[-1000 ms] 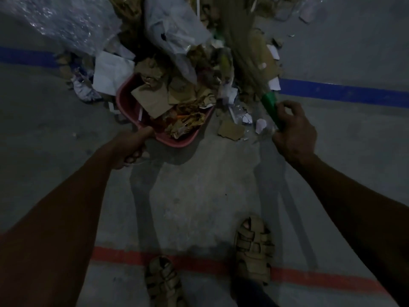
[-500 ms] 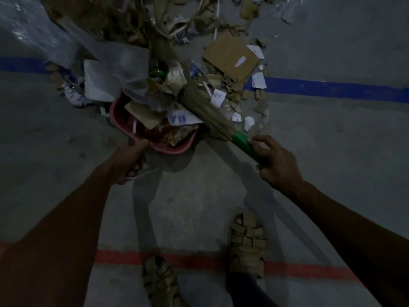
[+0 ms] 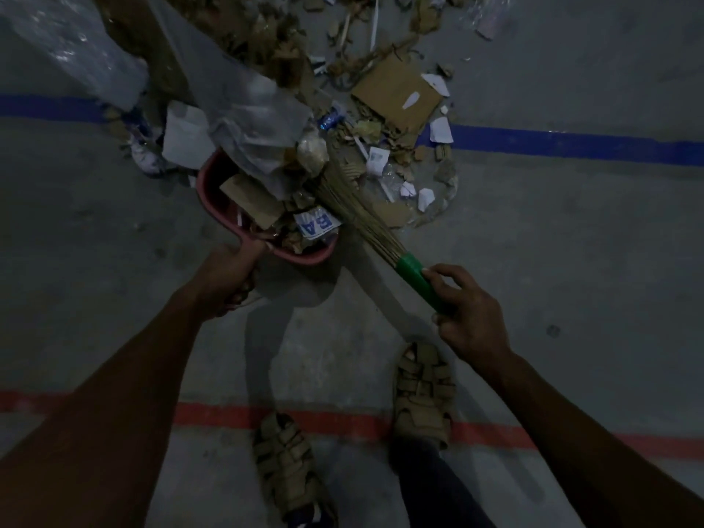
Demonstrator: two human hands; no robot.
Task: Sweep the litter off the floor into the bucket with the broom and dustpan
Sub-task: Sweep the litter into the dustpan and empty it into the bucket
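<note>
The left hand (image 3: pixel 224 278) grips the red dustpan (image 3: pixel 213 192) by its handle, mouth toward the litter (image 3: pixel 396 93); the right hand (image 3: pixel 470 318) clasps the broom (image 3: pixel 362 219) to rake scraps in (no bucket shows).

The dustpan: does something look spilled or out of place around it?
Yes. The red dustpan is overfilled: a clear plastic sheet and cardboard pieces hang over its far rim. Paper scraps still lie on the floor to its right, beside the broom.
</note>
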